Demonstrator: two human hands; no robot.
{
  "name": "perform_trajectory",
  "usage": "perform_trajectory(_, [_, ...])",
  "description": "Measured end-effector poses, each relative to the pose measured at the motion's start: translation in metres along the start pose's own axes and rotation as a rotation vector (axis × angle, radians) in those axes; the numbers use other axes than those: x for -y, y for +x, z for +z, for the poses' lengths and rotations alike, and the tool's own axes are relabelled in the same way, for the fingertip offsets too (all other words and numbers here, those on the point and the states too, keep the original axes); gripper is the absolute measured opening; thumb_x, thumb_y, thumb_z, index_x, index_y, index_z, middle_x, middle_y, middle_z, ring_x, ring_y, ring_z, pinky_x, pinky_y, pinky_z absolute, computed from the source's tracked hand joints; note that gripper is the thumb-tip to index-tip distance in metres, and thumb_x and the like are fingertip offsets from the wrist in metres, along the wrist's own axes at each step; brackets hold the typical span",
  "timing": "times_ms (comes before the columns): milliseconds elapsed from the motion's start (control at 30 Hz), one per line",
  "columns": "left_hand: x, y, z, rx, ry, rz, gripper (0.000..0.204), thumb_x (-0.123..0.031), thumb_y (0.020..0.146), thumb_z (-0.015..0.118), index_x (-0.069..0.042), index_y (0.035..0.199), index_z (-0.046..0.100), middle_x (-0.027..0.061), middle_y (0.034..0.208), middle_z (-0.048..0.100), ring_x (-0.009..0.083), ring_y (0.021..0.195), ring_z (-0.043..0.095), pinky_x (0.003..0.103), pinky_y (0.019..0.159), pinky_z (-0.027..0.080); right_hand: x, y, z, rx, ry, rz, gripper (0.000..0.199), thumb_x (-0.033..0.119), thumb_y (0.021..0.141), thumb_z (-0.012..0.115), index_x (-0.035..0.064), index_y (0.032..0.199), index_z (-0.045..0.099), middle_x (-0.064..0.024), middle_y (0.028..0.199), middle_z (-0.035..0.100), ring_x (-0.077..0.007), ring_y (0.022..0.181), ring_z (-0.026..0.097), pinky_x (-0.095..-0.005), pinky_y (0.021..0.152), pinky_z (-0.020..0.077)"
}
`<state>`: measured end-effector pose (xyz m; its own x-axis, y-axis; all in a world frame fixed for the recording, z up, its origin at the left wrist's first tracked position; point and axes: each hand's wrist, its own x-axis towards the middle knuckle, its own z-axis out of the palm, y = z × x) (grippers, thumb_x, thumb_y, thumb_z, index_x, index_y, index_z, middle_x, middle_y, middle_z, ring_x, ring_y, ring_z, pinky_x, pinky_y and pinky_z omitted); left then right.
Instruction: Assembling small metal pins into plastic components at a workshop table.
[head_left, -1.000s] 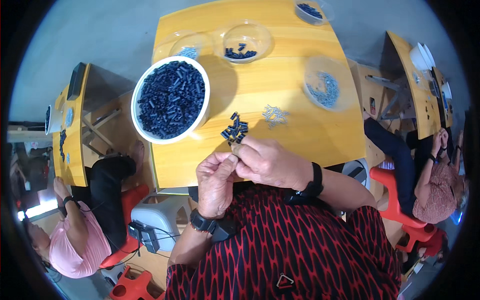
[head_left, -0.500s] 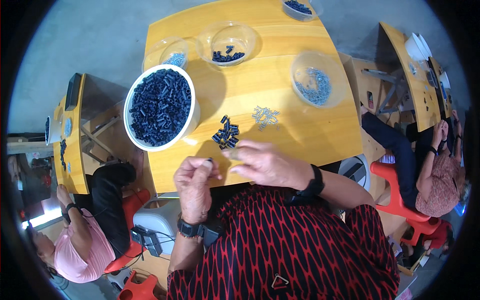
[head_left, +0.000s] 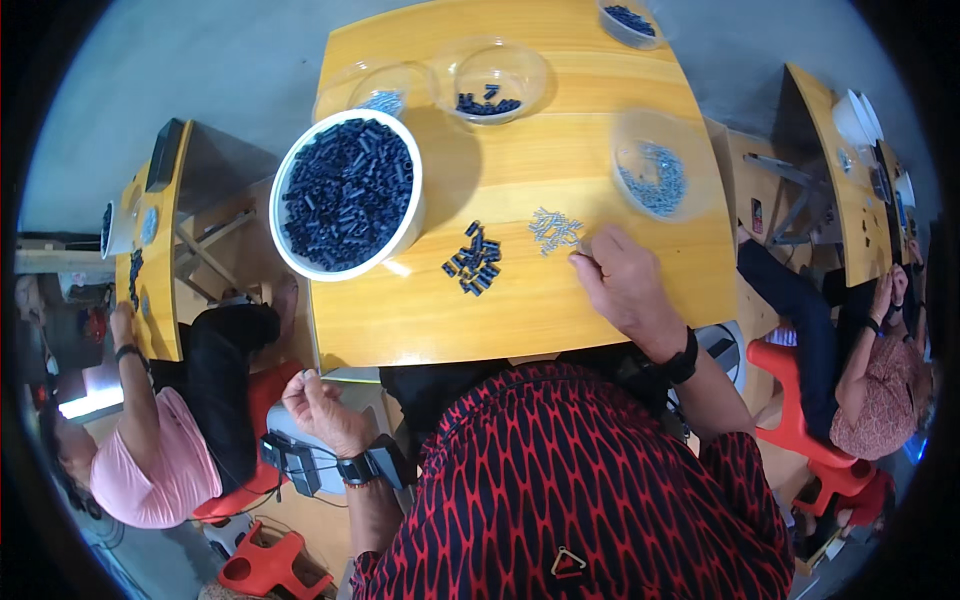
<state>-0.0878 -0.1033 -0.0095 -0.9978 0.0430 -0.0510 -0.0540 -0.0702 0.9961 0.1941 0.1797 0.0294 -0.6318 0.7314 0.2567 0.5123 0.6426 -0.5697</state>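
Observation:
My right hand [head_left: 630, 285] is closed in a pinch at the right edge of a small loose pile of silvery metal pieces [head_left: 553, 230]. Whatever sits between its fingertips, if anything, is hidden. Off the table's near left corner, my left hand [head_left: 325, 412] is held with curled fingers and the thumb against them; I cannot make out what is in it. A heap of short black tubes [head_left: 474, 262] lies left of the silvery pile. Beyond it to the left stands a white tub [head_left: 408, 232] full of similar black tubes.
A clear bowl [head_left: 690, 200] of silvery pieces stands at right on the wooden table [head_left: 520, 320]. Toward the far side are clear bowls with black tubes [head_left: 540, 75] and silvery pieces [head_left: 322, 100], plus another bowl [head_left: 650, 42] at the far corner. People sit at neighbouring tables both sides.
My hands have come apart. The left, which held a small dark piece, has dropped left and nearer, off the table; the right has moved right and farther, to the silvery pile. The view has shifted slightly.

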Motion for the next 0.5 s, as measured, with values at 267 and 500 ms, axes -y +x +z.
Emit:
perform_trajectory(267, [0.046, 0.011, -0.020, -0.020, -0.007, -0.438, 0.021, -0.007, 0.090, 0.074, -0.012, 0.102, 0.058, -0.0010, 0.087, 0.061, 0.0098, 0.067, 0.055, 0.024, 0.059, 0.044, -0.002, -0.004, -0.004, -0.020, 0.006, -0.060, 0.015, 0.004, 0.086, 0.070, 0.0020, 0.090, 0.055, -0.0166, 0.083, 0.056, -0.0393, 0.074, 0.060, -0.0469, 0.062, 0.0480])
perform_trajectory(500, [0.050, 0.013, -0.023, 0.045, -0.077, -0.404, 0.020, -0.005, 0.094, 0.069, -0.010, 0.109, 0.056, 0.0016, 0.091, 0.061, 0.0117, 0.078, 0.056, 0.027, 0.066, 0.048, -0.002, -0.017, -0.006, -0.046, 0.290, 0.125, 0.011, 0.001, 0.091, 0.067, 0.0003, 0.093, 0.056, -0.0193, 0.082, 0.061, -0.0389, 0.073, 0.062, -0.0428, 0.063, 0.0496])
